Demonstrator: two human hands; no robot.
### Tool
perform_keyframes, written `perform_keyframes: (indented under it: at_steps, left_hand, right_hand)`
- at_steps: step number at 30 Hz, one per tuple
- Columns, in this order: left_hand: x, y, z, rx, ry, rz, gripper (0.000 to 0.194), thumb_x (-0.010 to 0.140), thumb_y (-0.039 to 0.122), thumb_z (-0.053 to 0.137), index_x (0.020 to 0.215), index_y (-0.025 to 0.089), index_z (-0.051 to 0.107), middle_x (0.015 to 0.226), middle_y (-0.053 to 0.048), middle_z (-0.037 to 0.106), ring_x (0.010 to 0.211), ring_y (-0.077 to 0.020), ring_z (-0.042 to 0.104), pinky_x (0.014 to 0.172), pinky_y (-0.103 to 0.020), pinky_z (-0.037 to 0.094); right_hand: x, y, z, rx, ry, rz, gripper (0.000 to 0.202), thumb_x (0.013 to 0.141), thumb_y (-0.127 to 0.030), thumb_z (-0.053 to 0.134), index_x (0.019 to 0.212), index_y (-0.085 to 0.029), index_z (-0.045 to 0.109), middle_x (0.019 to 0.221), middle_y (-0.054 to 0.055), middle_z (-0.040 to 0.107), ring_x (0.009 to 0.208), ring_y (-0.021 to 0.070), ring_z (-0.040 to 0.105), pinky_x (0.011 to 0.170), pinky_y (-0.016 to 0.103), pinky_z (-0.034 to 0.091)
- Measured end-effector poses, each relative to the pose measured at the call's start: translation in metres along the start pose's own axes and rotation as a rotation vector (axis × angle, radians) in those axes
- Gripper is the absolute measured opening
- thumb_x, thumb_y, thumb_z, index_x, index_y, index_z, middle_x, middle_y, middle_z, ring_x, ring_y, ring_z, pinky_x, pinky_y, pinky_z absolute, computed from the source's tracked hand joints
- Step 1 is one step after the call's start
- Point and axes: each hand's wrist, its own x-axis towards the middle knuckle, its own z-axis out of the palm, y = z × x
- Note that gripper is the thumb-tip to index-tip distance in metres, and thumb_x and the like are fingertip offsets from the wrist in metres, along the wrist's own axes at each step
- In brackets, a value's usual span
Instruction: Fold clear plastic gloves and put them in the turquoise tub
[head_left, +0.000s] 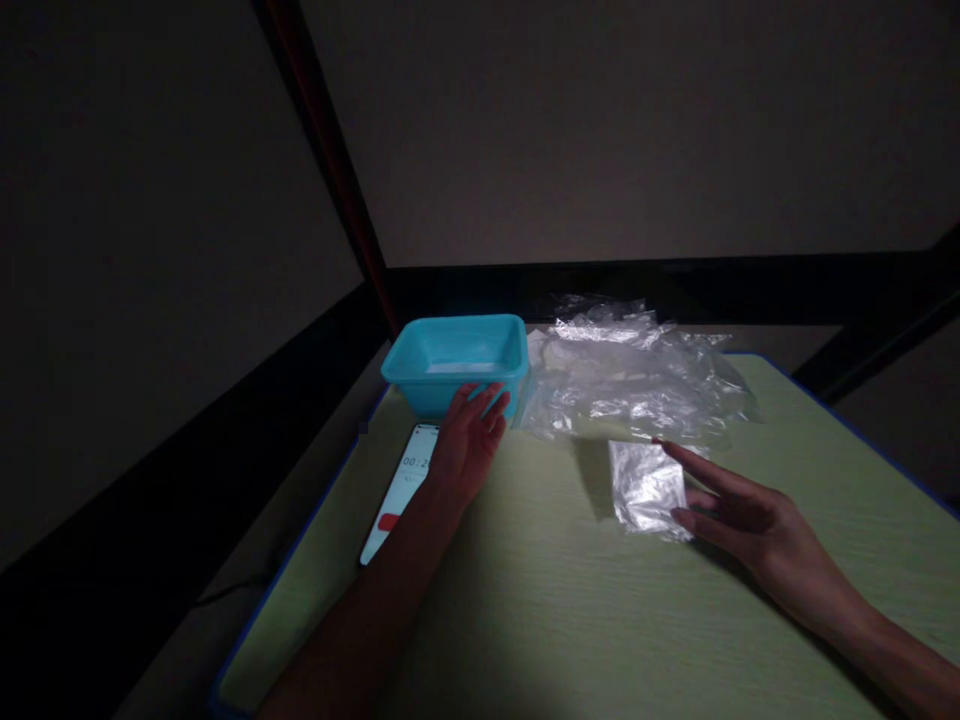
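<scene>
A small folded square of clear plastic (pixel 646 487) stands slightly above the table, catching the light. My right hand (pixel 739 510) holds it by its right side, between the thumb and fingers. My left hand (pixel 471 440) has its fingers apart with nothing in them, just in front of the turquoise basin (pixel 416 392). Whether its fingertips touch the basin cannot be made out. Behind the folded square lies a crumpled heap of clear plastic bags (pixel 637 375), beside the basin's right side.
A phone (pixel 394 510) showing a timer lies partly behind my left forearm. The pale green table (pixel 540 620) has a blue edge. A wall and dark beams rise behind it, and a dark cable hangs at the left.
</scene>
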Motion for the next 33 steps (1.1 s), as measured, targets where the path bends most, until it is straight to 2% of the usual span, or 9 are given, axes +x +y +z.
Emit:
perform_keyframes:
  at_steps: [5,12,18,22,25,29,33]
  left_hand:
    - [0.005,-0.001,-0.003,0.022,-0.008,-0.019,0.017,0.075,0.006,0.058,0.077,0.02,0.049,0.079,0.003,0.065,0.067,-0.0082,0.065,0.051,-0.013,0.046]
    - [0.005,-0.002,-0.006,0.06,-0.019,-0.023,0.026,0.068,0.012,0.068,0.08,0.022,0.046,0.081,0.003,0.066,0.07,-0.0105,0.065,0.051,-0.015,0.044]
    - [0.0,-0.011,-0.005,0.152,0.009,0.063,0.036,0.062,0.032,0.076,0.079,0.021,0.046,0.079,0.002,0.065,0.072,-0.0138,0.066,0.053,-0.018,0.044]
    - [-0.004,-0.021,-0.007,0.238,0.059,0.157,0.034,0.069,0.043,0.069,0.077,0.019,0.046,0.073,0.002,0.064,0.067,-0.0138,0.065,0.053,-0.02,0.044]
    - [-0.006,-0.028,-0.011,0.29,0.088,0.219,0.031,0.076,0.045,0.061,0.078,0.018,0.047,0.071,0.001,0.063,0.066,-0.0138,0.065,0.054,-0.021,0.046]
    - [-0.009,-0.034,-0.014,0.373,0.102,0.277,0.025,0.082,0.041,0.054,0.08,0.017,0.047,0.069,0.001,0.062,0.064,-0.0135,0.064,0.054,-0.021,0.046]
    - [-0.016,-0.041,-0.013,0.422,0.111,0.275,0.023,0.085,0.04,0.05,0.083,0.017,0.047,0.065,0.0,0.061,0.061,-0.0147,0.063,0.052,-0.023,0.047]
  right_hand:
    - [0.004,0.007,-0.002,0.042,0.004,0.058,0.065,0.065,-0.044,0.072,0.125,-0.024,0.056,0.061,-0.001,0.054,0.055,0.0124,0.044,0.049,0.024,0.044]
    - [0.007,0.018,-0.004,0.155,-0.021,0.134,0.062,0.063,-0.037,0.075,0.122,-0.028,0.057,0.059,-0.003,0.051,0.055,0.0113,0.045,0.053,0.022,0.044]
    - [0.004,0.017,0.001,0.208,0.103,0.184,0.056,0.063,-0.042,0.074,0.116,-0.027,0.063,0.056,-0.003,0.05,0.053,0.0111,0.045,0.051,0.02,0.043]
    - [0.008,0.025,-0.006,0.177,0.017,0.184,0.055,0.062,-0.041,0.074,0.114,-0.027,0.064,0.056,-0.002,0.055,0.053,0.0113,0.048,0.051,0.019,0.044]
    - [0.011,0.03,-0.011,0.144,-0.056,0.181,0.054,0.061,-0.038,0.076,0.113,-0.028,0.065,0.057,-0.002,0.059,0.055,0.0115,0.051,0.053,0.018,0.045]
    - [0.01,0.025,-0.008,0.132,0.003,0.161,0.05,0.06,-0.039,0.076,0.108,-0.026,0.068,0.056,-0.002,0.058,0.053,0.0108,0.051,0.051,0.017,0.045]
    - [0.008,0.019,-0.003,0.128,0.071,0.151,0.046,0.059,-0.041,0.076,0.101,-0.024,0.071,0.055,-0.001,0.059,0.052,0.011,0.053,0.051,0.017,0.046]
